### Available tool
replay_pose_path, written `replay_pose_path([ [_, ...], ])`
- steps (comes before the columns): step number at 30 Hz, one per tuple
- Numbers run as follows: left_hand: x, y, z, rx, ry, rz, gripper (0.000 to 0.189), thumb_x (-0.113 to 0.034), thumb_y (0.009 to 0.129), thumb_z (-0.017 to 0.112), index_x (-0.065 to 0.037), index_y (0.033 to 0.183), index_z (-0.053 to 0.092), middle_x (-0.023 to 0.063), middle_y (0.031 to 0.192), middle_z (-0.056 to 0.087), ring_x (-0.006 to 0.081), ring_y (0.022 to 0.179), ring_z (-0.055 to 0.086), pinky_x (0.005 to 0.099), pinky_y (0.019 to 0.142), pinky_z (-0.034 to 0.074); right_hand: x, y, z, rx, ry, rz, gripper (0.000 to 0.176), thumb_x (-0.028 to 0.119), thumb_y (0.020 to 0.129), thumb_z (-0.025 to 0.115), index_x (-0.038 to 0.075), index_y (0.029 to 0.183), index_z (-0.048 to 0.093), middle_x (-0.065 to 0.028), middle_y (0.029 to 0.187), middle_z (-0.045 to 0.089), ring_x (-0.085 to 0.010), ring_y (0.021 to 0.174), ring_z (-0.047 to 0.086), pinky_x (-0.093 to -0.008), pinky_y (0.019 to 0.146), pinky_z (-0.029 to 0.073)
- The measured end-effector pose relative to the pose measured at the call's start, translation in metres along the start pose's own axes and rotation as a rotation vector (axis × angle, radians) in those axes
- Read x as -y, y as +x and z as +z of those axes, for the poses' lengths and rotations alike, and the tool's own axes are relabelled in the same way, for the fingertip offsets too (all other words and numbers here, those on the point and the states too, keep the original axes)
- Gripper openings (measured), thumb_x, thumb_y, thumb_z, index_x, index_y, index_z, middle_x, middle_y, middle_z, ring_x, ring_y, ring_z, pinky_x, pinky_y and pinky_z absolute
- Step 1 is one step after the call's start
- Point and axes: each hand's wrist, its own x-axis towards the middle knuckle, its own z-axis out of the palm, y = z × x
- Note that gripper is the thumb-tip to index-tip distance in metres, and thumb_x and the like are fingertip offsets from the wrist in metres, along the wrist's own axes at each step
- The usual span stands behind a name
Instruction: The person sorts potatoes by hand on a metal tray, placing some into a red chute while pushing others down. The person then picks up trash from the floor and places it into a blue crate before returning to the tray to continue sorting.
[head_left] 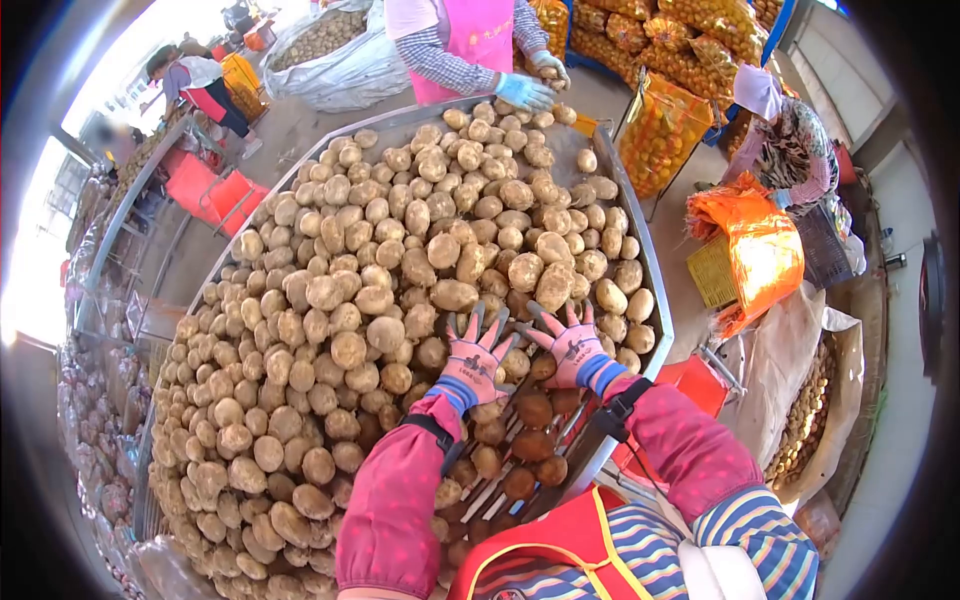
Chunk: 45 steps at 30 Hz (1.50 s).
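A big heap of brown potatoes (348, 350) covers a metal-rimmed sorting table (645, 255). My left hand (474, 362), in a pink and grey glove, lies on the potatoes with its fingers spread. Close beside it on the right, my right hand (574, 350) wears a matching glove, its fingers also stretched apart over potatoes. Neither hand grips anything that I can see. Below my hands, metal slats (515, 425) show between a few scattered potatoes. Some potatoes under my palms are hidden.
Across the table, a person in a pink apron (478, 40) handles potatoes with gloved hands. Another person (790, 150) sits at the right near orange mesh bags (750, 250). Filled yellow net sacks (665, 130) stand behind. Red crates (205, 190) are at the left.
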Motion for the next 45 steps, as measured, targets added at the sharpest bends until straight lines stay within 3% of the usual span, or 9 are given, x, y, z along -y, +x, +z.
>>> replay_pose_path([
  [12, 0.027, 0.097, -0.023, 0.051, 0.047, -0.154, 0.102, -0.06, 0.066, 0.07, -0.022, 0.148, 0.021, 0.0046, 0.156, 0.012, 0.0316, 0.142, 0.011, 0.0676, 0.104, 0.018, -0.068, 0.103, -0.055, -0.009, 0.155, 0.174, 0.098, 0.046, 0.062, 0.077, 0.037, 0.145, 0.025, -0.0078, 0.148, 0.031, -0.0356, 0.135, 0.03, -0.0755, 0.099, 0.018],
  [18, 0.003, 0.086, -0.032, -0.019, -0.052, -0.276, 0.1, -0.059, 0.068, 0.068, -0.022, 0.148, 0.022, 0.0096, 0.154, 0.016, 0.0359, 0.14, 0.017, 0.0642, 0.106, 0.018, -0.108, 0.026, -0.014, -0.54, 0.372, 0.094, 0.062, 0.033, 0.075, 0.067, 0.014, 0.131, 0.048, -0.0094, 0.135, 0.047, -0.0317, 0.131, 0.034, -0.0497, 0.107, 0.028],
  [20, -0.029, 0.042, -0.004, -0.297, -0.041, -0.12, 0.095, -0.059, 0.07, 0.066, -0.021, 0.147, 0.024, 0.0117, 0.152, 0.023, 0.0354, 0.139, 0.021, 0.068, 0.104, 0.014, -0.114, -0.026, -0.002, -0.532, 0.142, 0.345, 0.065, 0.036, 0.078, 0.065, 0.013, 0.135, 0.044, -0.0139, 0.138, 0.043, -0.0333, 0.133, 0.031, -0.0518, 0.111, 0.017],
  [21, -0.051, 0.029, 0.043, -0.49, 0.416, -0.08, 0.094, -0.058, 0.07, 0.066, -0.02, 0.146, 0.026, 0.0117, 0.151, 0.026, 0.0351, 0.139, 0.022, 0.0693, 0.103, 0.013, -0.127, -0.043, 0.03, -0.523, 0.091, 0.438, 0.068, 0.038, 0.078, 0.064, 0.013, 0.137, 0.041, -0.0164, 0.14, 0.04, -0.0351, 0.134, 0.028, -0.0527, 0.112, 0.013],
  [26, -0.134, -0.063, 0.057, -0.075, -0.264, 0.636, 0.085, -0.051, 0.066, 0.069, -0.016, 0.137, 0.039, 0.011, 0.143, 0.037, 0.0317, 0.135, 0.03, 0.0663, 0.106, 0.011, -0.096, -0.055, 0.054, -0.273, 0.0, 0.585, 0.077, 0.045, 0.08, 0.062, 0.015, 0.144, 0.031, -0.0249, 0.148, 0.022, -0.0409, 0.139, 0.017, -0.0562, 0.112, 0.006],
  [31, -0.126, -0.067, 0.07, -0.182, -0.35, 0.42, 0.084, -0.055, 0.063, 0.07, -0.017, 0.134, 0.045, 0.0103, 0.14, 0.04, 0.0278, 0.135, 0.03, 0.061, 0.106, 0.017, -0.043, -0.045, 0.036, -0.301, 0.011, 0.54, 0.073, 0.052, 0.078, 0.062, 0.02, 0.14, 0.04, -0.0154, 0.149, 0.026, -0.0483, 0.134, 0.018, -0.0582, 0.107, 0.02],
  [38, -0.104, -0.074, 0.055, -0.114, 0.033, 0.007, 0.076, -0.06, 0.07, 0.063, -0.021, 0.133, 0.047, 0.0104, 0.146, 0.033, 0.0263, 0.137, 0.026, 0.0623, 0.107, 0.012, 0.03, -0.062, 0.032, -0.22, 0.114, 0.275, 0.073, 0.062, 0.079, 0.054, 0.031, 0.142, 0.034, -0.0151, 0.148, 0.03, -0.0448, 0.137, 0.018, -0.0692, 0.104, 0.009],
  [40, -0.108, -0.089, 0.05, -0.112, -0.217, -0.276, 0.073, -0.058, 0.071, 0.063, -0.021, 0.132, 0.048, 0.011, 0.147, 0.031, 0.0268, 0.138, 0.025, 0.0606, 0.107, 0.014, 0.049, -0.064, 0.038, -0.172, 0.035, 0.208, 0.081, 0.065, 0.077, 0.054, 0.025, 0.144, 0.032, -0.0154, 0.148, 0.029, -0.0455, 0.137, 0.017, -0.0682, 0.105, 0.008],
  [45, -0.109, -0.155, 0.059, -0.089, -0.265, -0.267, 0.071, -0.056, 0.072, 0.063, -0.02, 0.132, 0.048, 0.0124, 0.141, 0.041, 0.0325, 0.134, 0.032, 0.0537, 0.109, 0.019, 0.063, -0.079, 0.049, -0.143, 0.141, 0.053, 0.089, 0.062, 0.077, 0.056, 0.012, 0.145, 0.027, -0.0154, 0.149, 0.026, -0.045, 0.137, 0.017, -0.0656, 0.106, 0.011],
])
